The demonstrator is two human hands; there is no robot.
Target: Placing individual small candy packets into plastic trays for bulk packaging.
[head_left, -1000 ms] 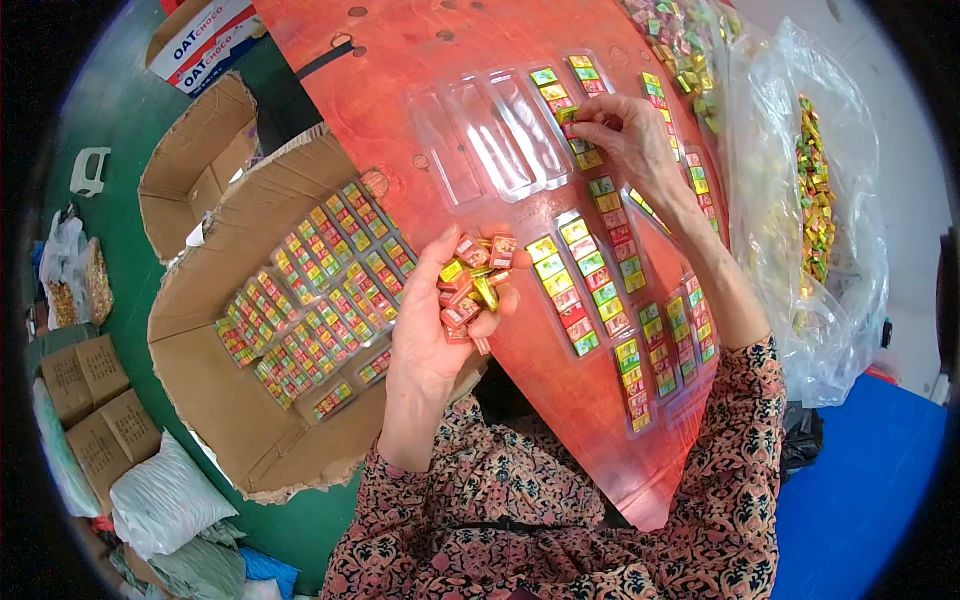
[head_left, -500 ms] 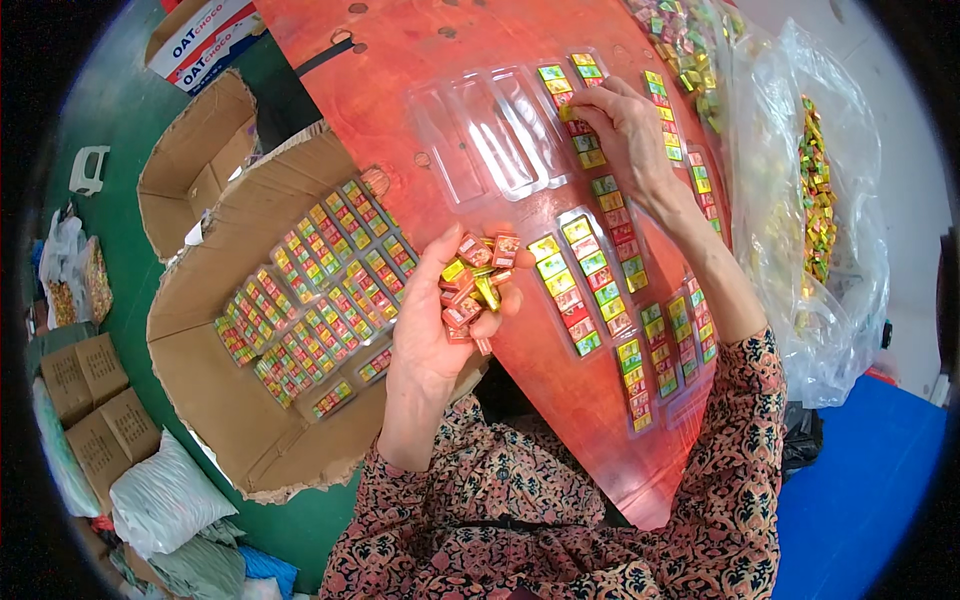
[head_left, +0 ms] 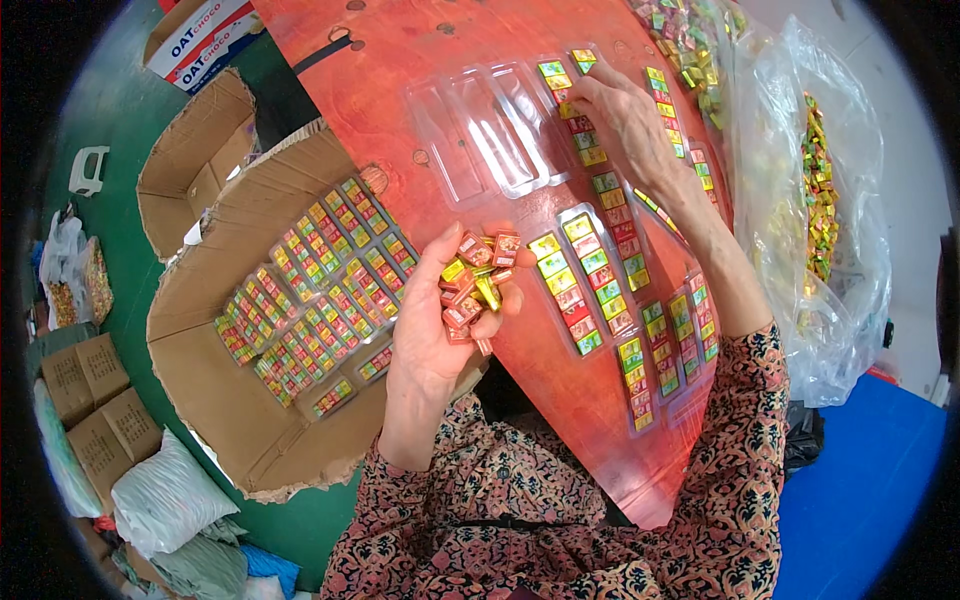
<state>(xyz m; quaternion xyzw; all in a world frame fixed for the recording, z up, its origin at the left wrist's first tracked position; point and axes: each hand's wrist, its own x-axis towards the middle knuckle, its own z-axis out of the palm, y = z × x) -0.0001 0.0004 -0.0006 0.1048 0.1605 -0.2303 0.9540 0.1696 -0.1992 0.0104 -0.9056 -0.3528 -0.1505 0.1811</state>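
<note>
My left hand (head_left: 425, 320) is cupped, palm up, around a handful of small wrapped candies (head_left: 466, 290), mostly reddish brown with a few yellow ones. Over the far part of the table, my right hand (head_left: 632, 125) bends its fingers down onto a clear plastic tray (head_left: 587, 140) with rows of red, yellow and green candies. Its fingertips are at the far end of a row, and whatever they pinch is hidden. Left of it lies a clear tray with bare compartments (head_left: 460, 140). Several filled trays (head_left: 585, 275) lie nearer to me.
A red table (head_left: 400, 60) spans the middle. Left of it stands a cardboard box (head_left: 215, 380) holding filled candy trays (head_left: 320, 310). Clear plastic bags (head_left: 780, 200) of loose candies line the right edge. Cartons (head_left: 95, 385) and stuffed bags (head_left: 170, 490) sit on the floor at left.
My right hand has shifted slightly farther and to the right along the row; the yellow candy seen at its fingertips no longer shows there. My left hand stays still with its handful.
</note>
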